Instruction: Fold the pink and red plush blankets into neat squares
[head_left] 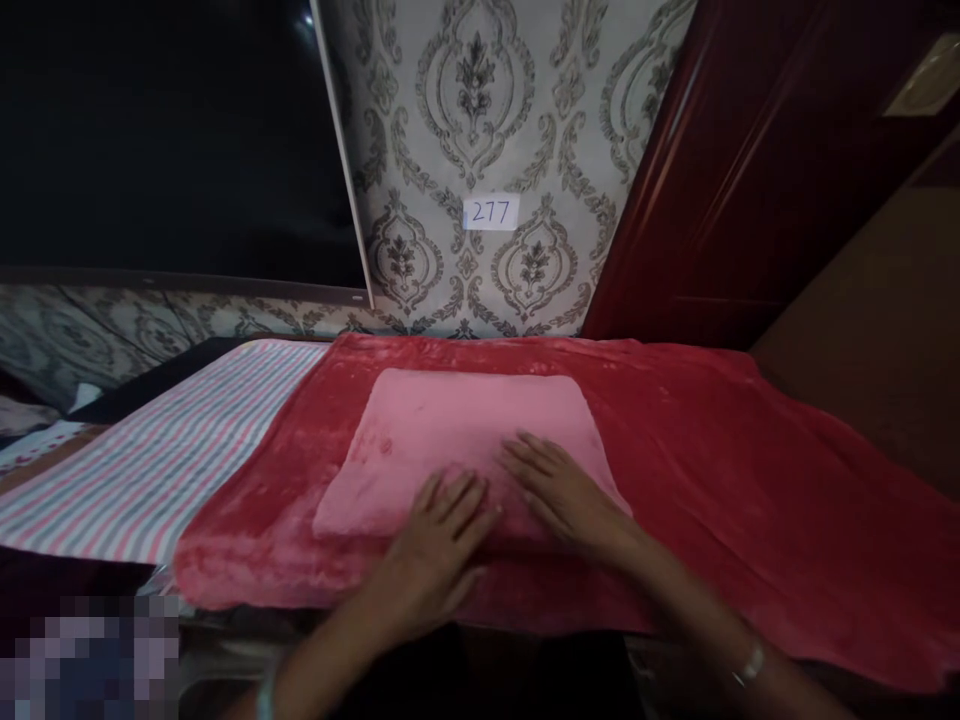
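Note:
A pink plush cloth (465, 410), folded into a rough rectangle, lies on a red plush blanket (720, 480). My left hand (442, 545) rests on the near edge of the pink cloth with its fingers spread. Higher up and to the right, my right hand (562, 490) lies flat on the same cloth, fingers stretched out. Neither hand grips anything. A band circles each of my wrists.
To the left, a striped cloth (172, 450) covers part of the surface. A large dark screen (172, 140) stands behind it. A paper label reading 277 (490, 212) is on the patterned wall. A dark red wooden panel (720, 180) rises at the back right.

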